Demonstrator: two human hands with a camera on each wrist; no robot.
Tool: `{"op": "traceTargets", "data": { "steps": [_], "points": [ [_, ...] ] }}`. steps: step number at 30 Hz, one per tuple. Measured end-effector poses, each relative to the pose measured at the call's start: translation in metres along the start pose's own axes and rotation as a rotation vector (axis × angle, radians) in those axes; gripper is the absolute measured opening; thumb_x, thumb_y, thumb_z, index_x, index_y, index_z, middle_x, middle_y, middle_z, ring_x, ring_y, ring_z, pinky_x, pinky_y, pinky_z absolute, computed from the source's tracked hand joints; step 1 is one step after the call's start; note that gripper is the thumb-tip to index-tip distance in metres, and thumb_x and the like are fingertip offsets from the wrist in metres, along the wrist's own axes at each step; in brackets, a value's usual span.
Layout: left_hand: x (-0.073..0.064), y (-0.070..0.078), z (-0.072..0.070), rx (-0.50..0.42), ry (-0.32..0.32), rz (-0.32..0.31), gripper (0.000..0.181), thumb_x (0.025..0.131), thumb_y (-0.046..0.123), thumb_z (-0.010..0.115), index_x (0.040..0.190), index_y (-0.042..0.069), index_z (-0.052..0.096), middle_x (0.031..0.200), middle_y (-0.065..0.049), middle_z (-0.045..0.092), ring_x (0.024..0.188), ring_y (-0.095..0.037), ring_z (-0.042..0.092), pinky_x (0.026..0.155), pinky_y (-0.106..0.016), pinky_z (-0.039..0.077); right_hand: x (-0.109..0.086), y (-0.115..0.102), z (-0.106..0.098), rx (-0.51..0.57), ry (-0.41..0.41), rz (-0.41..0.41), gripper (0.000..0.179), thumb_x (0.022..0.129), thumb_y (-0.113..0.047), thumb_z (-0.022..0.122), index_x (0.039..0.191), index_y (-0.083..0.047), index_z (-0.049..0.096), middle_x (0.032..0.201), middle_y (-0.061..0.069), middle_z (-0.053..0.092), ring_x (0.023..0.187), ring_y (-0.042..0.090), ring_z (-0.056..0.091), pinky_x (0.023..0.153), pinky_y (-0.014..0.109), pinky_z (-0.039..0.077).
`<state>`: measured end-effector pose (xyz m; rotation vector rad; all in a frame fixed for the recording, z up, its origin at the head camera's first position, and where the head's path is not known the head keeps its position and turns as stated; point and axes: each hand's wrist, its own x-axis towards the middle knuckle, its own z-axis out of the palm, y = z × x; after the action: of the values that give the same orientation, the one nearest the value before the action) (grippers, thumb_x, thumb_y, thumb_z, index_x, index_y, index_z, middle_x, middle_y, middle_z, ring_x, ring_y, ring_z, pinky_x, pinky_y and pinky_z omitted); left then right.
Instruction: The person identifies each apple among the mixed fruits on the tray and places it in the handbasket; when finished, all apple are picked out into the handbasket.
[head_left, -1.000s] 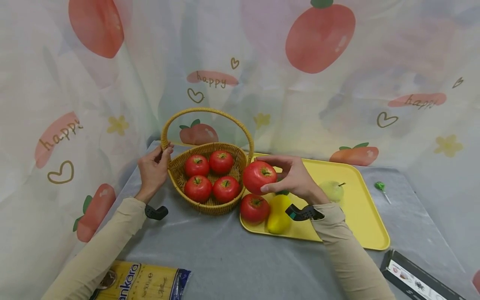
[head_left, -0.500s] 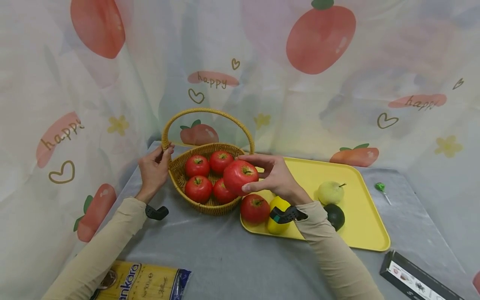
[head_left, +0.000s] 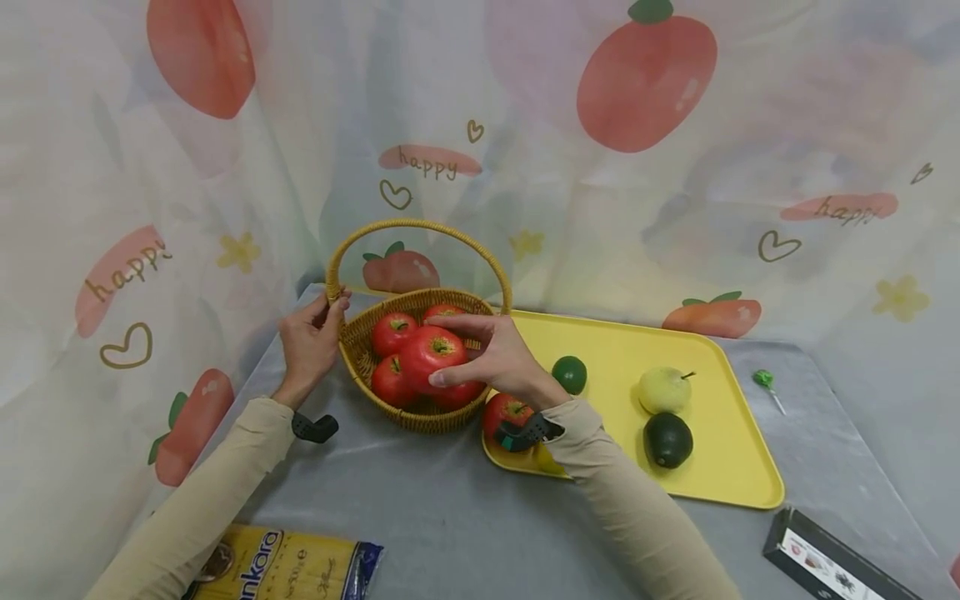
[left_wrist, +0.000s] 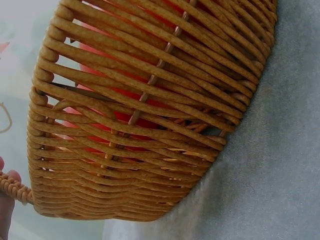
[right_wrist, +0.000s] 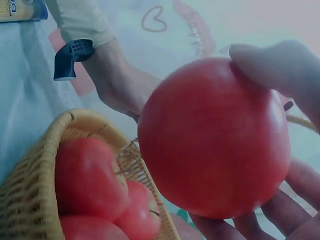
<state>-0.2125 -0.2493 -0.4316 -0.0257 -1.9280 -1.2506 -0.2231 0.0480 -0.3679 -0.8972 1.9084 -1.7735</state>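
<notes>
My left hand (head_left: 309,343) pinches the left foot of the arched handle of a wicker basket (head_left: 420,421). In the left wrist view the woven side of the basket (left_wrist: 135,120) fills the frame, with red showing through its gaps. Between the thumb and fingers of my right hand (head_left: 498,354) is a red apple (head_left: 432,360), above the basket's opening. Several other red apples (head_left: 393,333) lie in the basket, partly covered by the held one. In the right wrist view the held apple (right_wrist: 215,140) is seen close up, above the basket's rim.
A yellow tray (head_left: 720,450) on the right bears a red apple (head_left: 504,410), a yellow fruit (head_left: 551,461) mostly behind my wrist, a green fruit (head_left: 569,375), a pear (head_left: 664,390) and an avocado (head_left: 667,440). Around it are a lollipop (head_left: 763,379), a black box (head_left: 836,554) and a pasta packet (head_left: 292,562).
My right hand has carried the apple leftward from over the tray to above the basket. The green fruit and avocado have come into view on the tray. My left hand stays on the handle.
</notes>
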Motion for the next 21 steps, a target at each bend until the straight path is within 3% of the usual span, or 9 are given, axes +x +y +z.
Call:
{"op": "traceTargets", "data": {
  "steps": [4, 11, 21],
  "points": [
    [0.000, -0.006, -0.002, -0.020, -0.024, -0.014, 0.023, 0.102, 0.010, 0.073, 0.122, 0.002, 0.080, 0.109, -0.018, 0.081, 0.085, 0.007, 0.069, 0.073, -0.005, 0.049, 0.012, 0.002, 0.009, -0.029, 0.006, 0.020, 0.064, 0.082, -0.010, 0.091, 0.143, -0.013, 0.069, 0.138, 0.002, 0.070, 0.119, 0.027, 0.069, 0.095, 0.041, 0.062],
    [0.001, -0.006, -0.004, -0.038, -0.045, -0.040, 0.025, 0.103, 0.015, 0.072, 0.124, 0.003, 0.080, 0.113, -0.017, 0.080, 0.090, 0.010, 0.069, 0.077, -0.007, 0.051, 0.034, 0.008, 0.020, -0.066, 0.040, 0.048, 0.057, 0.082, -0.017, 0.093, 0.135, -0.024, 0.075, 0.130, -0.003, 0.075, 0.119, 0.021, 0.068, 0.095, 0.039, 0.061],
    [0.003, -0.004, -0.008, -0.022, -0.100, -0.147, 0.032, 0.104, 0.024, 0.072, 0.129, 0.005, 0.078, 0.119, -0.016, 0.079, 0.094, 0.011, 0.067, 0.081, -0.008, 0.052, 0.063, 0.014, 0.028, -0.099, 0.047, 0.036, 0.060, 0.079, -0.017, 0.096, 0.136, -0.017, 0.075, 0.129, -0.002, 0.076, 0.120, 0.017, 0.068, 0.097, 0.036, 0.060]
  ]
}}
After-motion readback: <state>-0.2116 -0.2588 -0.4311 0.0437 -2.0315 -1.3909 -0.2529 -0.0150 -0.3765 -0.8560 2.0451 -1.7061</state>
